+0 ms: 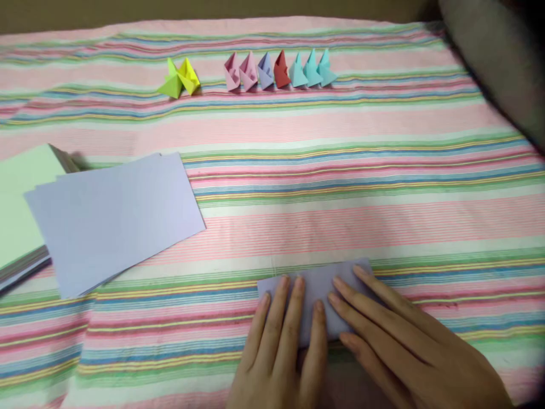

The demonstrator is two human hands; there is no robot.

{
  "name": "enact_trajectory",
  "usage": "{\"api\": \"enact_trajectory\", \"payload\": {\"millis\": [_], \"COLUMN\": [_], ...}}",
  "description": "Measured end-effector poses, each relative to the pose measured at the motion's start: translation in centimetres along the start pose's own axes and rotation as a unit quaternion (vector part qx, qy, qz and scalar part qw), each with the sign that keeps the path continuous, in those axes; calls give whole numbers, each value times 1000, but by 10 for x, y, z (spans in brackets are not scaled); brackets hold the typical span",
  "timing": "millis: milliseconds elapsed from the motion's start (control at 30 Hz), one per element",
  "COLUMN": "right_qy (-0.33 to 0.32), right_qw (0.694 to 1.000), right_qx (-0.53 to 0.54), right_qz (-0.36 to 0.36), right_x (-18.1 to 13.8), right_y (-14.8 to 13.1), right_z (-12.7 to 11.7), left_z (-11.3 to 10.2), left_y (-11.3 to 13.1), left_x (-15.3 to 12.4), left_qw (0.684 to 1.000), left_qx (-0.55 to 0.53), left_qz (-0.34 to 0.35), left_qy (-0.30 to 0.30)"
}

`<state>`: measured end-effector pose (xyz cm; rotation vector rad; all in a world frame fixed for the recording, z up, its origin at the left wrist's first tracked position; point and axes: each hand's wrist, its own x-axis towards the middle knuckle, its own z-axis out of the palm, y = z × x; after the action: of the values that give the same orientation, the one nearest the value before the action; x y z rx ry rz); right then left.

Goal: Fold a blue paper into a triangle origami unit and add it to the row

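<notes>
A small folded lavender paper (317,282) lies on the striped cloth near the front edge. My left hand (283,346) rests flat on its left part with fingers stretched out and slightly apart. My right hand (400,341) lies flat on its right part, fingers extended and pointing left. Both hands press the paper down; much of the sheet is hidden under them.
A stack of lavender sheets (114,218) lies at the left, partly over a pale green paper pile (21,199). At the back stands a row of folded paper pieces: two yellow (179,78), then pink, lavender, red and teal (279,71). A dark blurred object (498,57) fills the top right corner.
</notes>
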<state>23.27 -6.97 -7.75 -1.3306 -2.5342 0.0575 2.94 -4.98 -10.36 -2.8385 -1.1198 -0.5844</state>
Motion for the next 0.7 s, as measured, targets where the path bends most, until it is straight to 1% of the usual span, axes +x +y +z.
{"api": "enact_trajectory", "payload": {"millis": [33, 100, 300, 467, 500, 633, 700], "right_qy": [-6, -14, 7, 68, 68, 32, 27], "right_qw": [1000, 1000, 997, 998, 998, 997, 996], "right_qx": [1, -7, -35, -5, -5, -33, -43], "right_qz": [2, 6, -62, 5, 4, -57, -69], "right_x": [0, 0, 2, 6, 6, 4, 3], "right_y": [0, 1, 4, -6, -7, -1, 2], "right_z": [-1, -1, 2, 4, 4, 3, 3], "left_z": [0, 0, -4, -7, -7, -8, -8], "left_y": [1, 2, 3, 3, 3, 4, 4], "left_x": [0, 1, 2, 1, 1, 0, 1], "left_qw": [1000, 1000, 1000, 999, 999, 999, 999], "left_qx": [-5, -11, -19, -21, -21, -19, -16], "left_qz": [-12, -15, -13, -10, -10, -12, -12], "left_qy": [14, 11, -10, -34, -37, -43, -41]}}
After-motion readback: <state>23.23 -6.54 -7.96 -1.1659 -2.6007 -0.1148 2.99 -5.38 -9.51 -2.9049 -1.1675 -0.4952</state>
